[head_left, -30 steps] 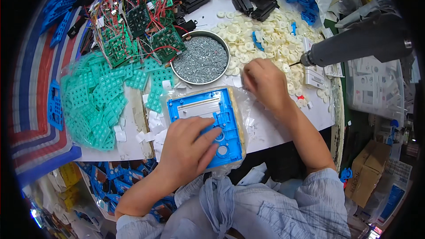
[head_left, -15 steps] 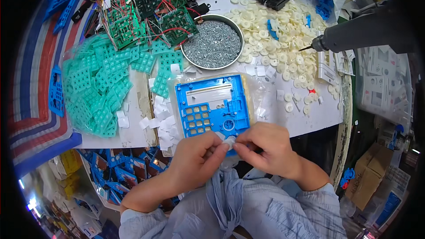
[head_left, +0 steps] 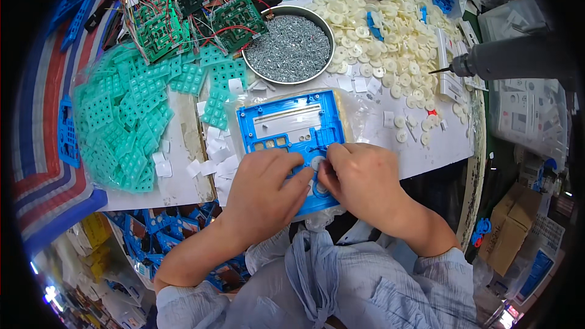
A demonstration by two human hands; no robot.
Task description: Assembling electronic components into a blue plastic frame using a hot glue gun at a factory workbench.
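Observation:
A blue plastic housing [head_left: 246,123] lies on clear plastic wrap in front of me, its ribbed inside facing up, with a long window, keypad holes and round seats. At one round seat sits a white plastic disc [head_left: 316,162]. My right hand [head_left: 364,176] is closed, thumb and forefinger pinched at the disc's right edge. My left hand [head_left: 265,184] is curled over the housing's left side, covering part of the keypad holes, with its fingertips near the disc. A second pale round part [head_left: 321,188] shows lower on the housing, partly hidden by the right hand.
Beyond the housing stands a round metal bowl [head_left: 247,64] of screws. Cream plastic discs [head_left: 390,42] are heaped at right, under a hanging electric screwdriver [head_left: 487,61]. Green rubber keypads [head_left: 131,116] and wired circuit boards [head_left: 161,30] lie left. White paper pieces [head_left: 219,149] are scattered nearby.
Both hands have moved up from the housing's lower edge onto it. The small white piece pinched between them is now down at a round seat. The view has shifted slightly.

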